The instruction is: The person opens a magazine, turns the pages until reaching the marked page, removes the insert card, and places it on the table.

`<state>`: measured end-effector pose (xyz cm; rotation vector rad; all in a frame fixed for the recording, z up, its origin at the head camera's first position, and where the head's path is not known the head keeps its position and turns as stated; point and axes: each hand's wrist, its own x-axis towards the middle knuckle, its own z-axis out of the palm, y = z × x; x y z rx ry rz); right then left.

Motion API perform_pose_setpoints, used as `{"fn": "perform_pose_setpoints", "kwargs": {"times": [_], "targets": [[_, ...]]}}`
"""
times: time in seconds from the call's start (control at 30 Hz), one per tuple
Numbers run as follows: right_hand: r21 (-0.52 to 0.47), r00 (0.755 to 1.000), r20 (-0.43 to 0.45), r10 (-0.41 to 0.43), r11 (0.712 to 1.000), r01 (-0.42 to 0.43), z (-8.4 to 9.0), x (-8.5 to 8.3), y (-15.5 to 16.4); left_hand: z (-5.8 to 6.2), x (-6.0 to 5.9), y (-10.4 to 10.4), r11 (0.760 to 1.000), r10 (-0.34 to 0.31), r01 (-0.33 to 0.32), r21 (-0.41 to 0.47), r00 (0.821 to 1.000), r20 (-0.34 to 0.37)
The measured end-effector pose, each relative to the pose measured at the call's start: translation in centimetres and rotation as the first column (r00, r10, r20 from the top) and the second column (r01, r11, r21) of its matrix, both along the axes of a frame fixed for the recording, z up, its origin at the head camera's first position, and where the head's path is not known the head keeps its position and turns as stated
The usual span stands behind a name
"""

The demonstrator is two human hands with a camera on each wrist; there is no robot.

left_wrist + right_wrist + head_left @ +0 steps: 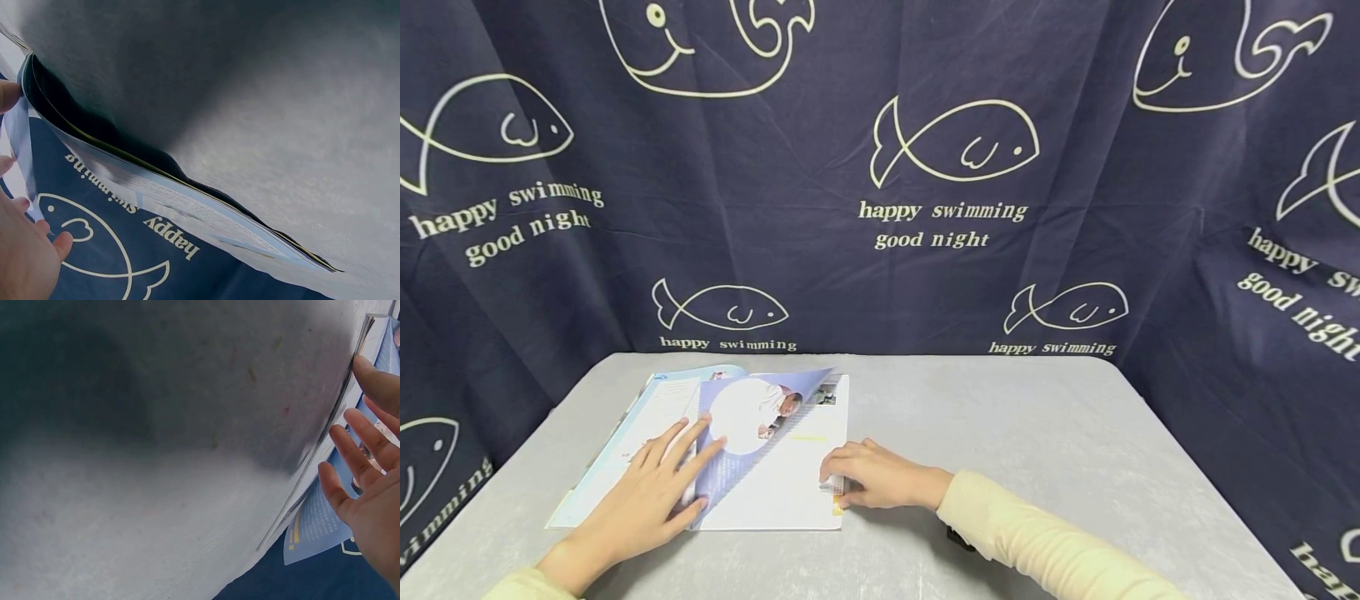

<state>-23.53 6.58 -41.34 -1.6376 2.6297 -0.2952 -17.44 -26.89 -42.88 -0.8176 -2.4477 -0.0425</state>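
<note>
An open magazine (782,492) lies on the grey table (1015,433), left of the middle. One blue page (752,433) stands half lifted and curved over the spread. My left hand (651,492) holds that page at its lower left edge, fingers on top and thumb below. The left wrist view shows the left hand (25,256) low at the left, with the page (187,203) bowed above the table. My right hand (868,479) rests its fingertips on the outer edge of the right-hand page. In the right wrist view the right hand (369,487) has straight, spread fingers beside the magazine's edge (315,456).
A dark blue curtain (925,208) printed with white fish and words hangs behind and beside the table. Bare grey tabletop (1037,500) stretches to the right of the magazine. The table's front edge is near my arms.
</note>
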Motion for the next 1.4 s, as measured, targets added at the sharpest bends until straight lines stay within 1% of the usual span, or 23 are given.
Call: {"fn": "perform_pose_setpoints", "kwargs": {"times": [0.3, 0.47, 0.67, 0.97, 1.07, 1.27, 1.4], "targets": [[0.004, 1.0, 0.011, 0.008, 1.0, -0.008, -0.22, -0.19, -0.02, -0.22, -0.05, 0.06, 1.0, -0.024, 0.024, -0.008, 1.0, 0.001], [0.006, 1.0, 0.014, 0.002, 1.0, -0.003, -0.16, -0.15, -0.06, -0.27, 0.09, 0.14, 1.0, -0.003, 0.004, -0.022, 1.0, 0.025], [0.0, 1.0, 0.01, 0.006, 1.0, -0.006, -0.06, -0.13, -0.01, -0.32, 0.25, 0.1, 0.999, 0.001, 0.0, -0.032, 1.0, 0.03], [0.006, 1.0, 0.015, 0.024, 1.0, -0.024, -0.21, -0.35, -0.06, -0.49, 0.63, 0.1, 0.997, 0.056, -0.052, -0.06, 0.996, 0.073], [0.011, 0.999, 0.016, 0.03, 0.999, -0.03, -0.22, -0.39, -0.07, -0.51, 0.57, 0.11, 0.997, 0.054, -0.05, -0.056, 0.996, 0.071], [0.008, 0.998, 0.042, 0.056, 0.998, -0.056, -0.08, -0.37, 0.0, -0.63, 0.34, 0.07, 0.998, 0.027, -0.025, -0.054, 0.999, 0.041], [0.011, 0.997, 0.026, 0.075, 0.997, -0.076, -0.11, -0.38, 0.03, -0.66, 0.23, 0.02, 0.998, 0.021, -0.019, -0.059, 0.999, 0.036]]}}
